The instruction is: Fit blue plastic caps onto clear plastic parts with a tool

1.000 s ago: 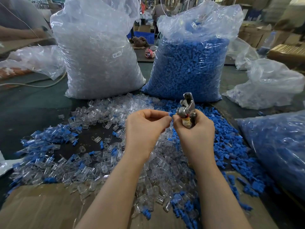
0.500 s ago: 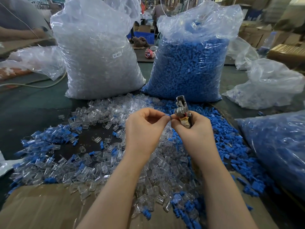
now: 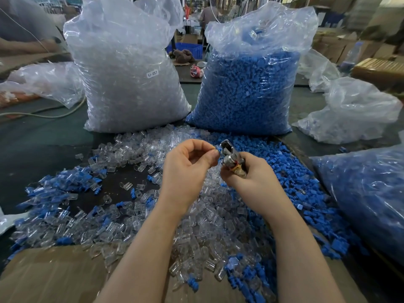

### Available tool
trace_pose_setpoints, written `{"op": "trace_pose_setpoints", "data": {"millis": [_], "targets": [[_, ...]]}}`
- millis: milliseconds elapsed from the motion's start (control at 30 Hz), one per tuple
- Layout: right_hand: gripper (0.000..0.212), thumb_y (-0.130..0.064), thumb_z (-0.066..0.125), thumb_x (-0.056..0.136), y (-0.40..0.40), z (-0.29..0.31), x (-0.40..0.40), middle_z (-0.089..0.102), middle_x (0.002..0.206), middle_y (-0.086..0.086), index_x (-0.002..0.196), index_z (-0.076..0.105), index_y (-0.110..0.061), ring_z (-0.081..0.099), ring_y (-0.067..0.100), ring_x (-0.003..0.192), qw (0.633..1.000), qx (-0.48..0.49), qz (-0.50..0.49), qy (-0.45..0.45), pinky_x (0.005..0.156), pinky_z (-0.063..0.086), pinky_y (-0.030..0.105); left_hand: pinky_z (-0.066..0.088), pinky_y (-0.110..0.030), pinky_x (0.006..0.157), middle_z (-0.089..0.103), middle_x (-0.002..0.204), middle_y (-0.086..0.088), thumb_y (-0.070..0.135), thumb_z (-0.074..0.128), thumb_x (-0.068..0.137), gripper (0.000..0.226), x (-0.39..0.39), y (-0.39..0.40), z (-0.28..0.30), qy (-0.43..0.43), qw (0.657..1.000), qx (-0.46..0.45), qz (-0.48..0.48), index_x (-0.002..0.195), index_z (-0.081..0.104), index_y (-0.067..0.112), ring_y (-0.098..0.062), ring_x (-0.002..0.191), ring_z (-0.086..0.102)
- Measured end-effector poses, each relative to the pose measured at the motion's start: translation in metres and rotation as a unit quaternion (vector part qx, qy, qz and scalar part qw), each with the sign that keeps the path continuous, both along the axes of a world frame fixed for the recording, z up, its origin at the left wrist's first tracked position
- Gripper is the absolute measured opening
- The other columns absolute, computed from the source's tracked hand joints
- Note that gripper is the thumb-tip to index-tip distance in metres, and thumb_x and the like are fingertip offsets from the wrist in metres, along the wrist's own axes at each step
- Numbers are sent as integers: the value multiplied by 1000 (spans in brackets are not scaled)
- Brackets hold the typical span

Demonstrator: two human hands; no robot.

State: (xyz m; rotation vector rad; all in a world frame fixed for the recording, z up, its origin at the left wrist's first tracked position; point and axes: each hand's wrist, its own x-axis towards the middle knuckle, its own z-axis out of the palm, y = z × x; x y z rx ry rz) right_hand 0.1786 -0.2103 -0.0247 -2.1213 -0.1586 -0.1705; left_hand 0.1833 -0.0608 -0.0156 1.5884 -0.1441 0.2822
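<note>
The left hand pinches one blue cap; the right hand grips one metal tool. Two big bags, one of clear parts and one of blue caps, stand at the table's back.

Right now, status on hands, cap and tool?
Left hand pinching a blue cap at the metal tool tip. Right hand gripping the tool. Cap not visibly seated. Nothing between hands.

We are seeing two full bags standing side by side at the back, the bag of clear parts left of the bag of caps. Before them loose parts are lying heaped on the table, a cardboard sheet lying nearest us.
</note>
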Motion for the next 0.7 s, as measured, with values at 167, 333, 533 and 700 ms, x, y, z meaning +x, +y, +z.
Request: {"op": "trace_pose_setpoints", "data": {"millis": [167,333,533,700], "targets": [[8,-22,64,87,-1,-2,0,57,65,-3,82,58,-22,49,12,57,999,-34,10,-10,56,42,37,54,-18,71,71,73,3,1,71,86,14,-1,3,0,-10,1000,1,-20,82,68,14,-7,71,68],[7,-21,61,88,0,-1,1,55,65,-2,84,56,-18,49,18,59,998,-62,7,-22,56,40,38,55,-19,72,70,73,4,-1,70,86,16,-1,3,1,-22,999,-6,-24,82,68,14,-7,72,67],[9,-18,60,86,-1,-1,0,51,61,-4,81,53,-19,43,13,54,998,-53,19,-17,52,35,33,54,-19,71,69,73,4,-2,70,86,17,-2,3,1,-33,999,-16,-40,82,67,14,-8,71,66],[16,-13,60,86,0,-1,-1,49,59,-6,75,51,-20,40,9,52,998,-51,21,-25,51,33,32,53,-17,70,69,73,5,-1,70,86,15,-1,4,0,-31,998,-11,-47,83,68,14,-6,71,66]]}}
